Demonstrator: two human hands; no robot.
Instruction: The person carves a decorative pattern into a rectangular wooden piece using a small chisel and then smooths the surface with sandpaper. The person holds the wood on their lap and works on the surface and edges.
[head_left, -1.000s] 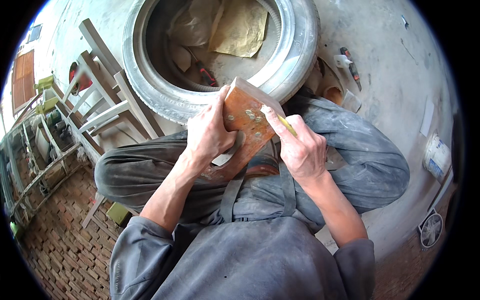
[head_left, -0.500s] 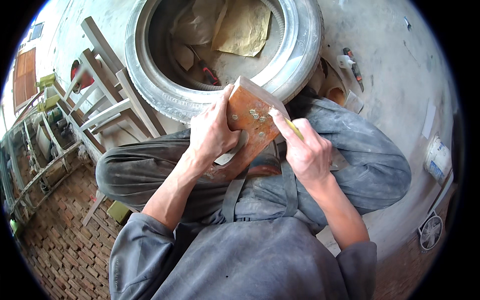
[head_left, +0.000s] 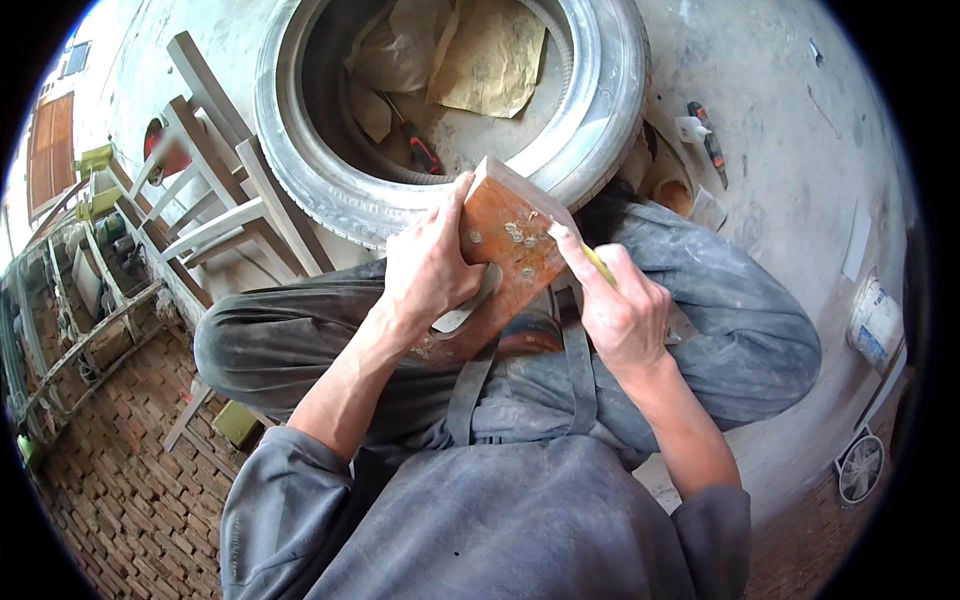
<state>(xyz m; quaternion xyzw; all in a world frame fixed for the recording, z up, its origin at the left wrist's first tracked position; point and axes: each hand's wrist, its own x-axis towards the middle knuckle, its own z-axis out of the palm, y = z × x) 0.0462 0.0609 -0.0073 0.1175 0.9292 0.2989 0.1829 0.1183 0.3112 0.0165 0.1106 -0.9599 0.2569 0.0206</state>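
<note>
A reddish-brown wooden piece (head_left: 525, 275) with several pale round spots and a curved cutout is held tilted above my lap. My left hand (head_left: 432, 262) grips its left edge, thumb on the face and fingers along the far side. My right hand (head_left: 628, 312) is closed round a slim yellow-handled tool (head_left: 598, 263). The index finger stretches along the tool towards the wood's right edge, near the pale spots. The tool's tip is hidden or too small to make out. The wood's top corner overlaps the tyre's near rim in view.
A dusty tyre (head_left: 612, 90) lies ahead, with a red-handled screwdriver (head_left: 422, 150) and yellowish paper (head_left: 490, 62) inside. Grey wooden frames (head_left: 225, 215) stand left. A red-black utility knife (head_left: 709, 145) lies on the floor right, and a white bucket (head_left: 875, 318) stands farther right.
Both hands and the wooden piece have shifted very slightly to the right in view. My grip on the wood and on the tool looks the same.
</note>
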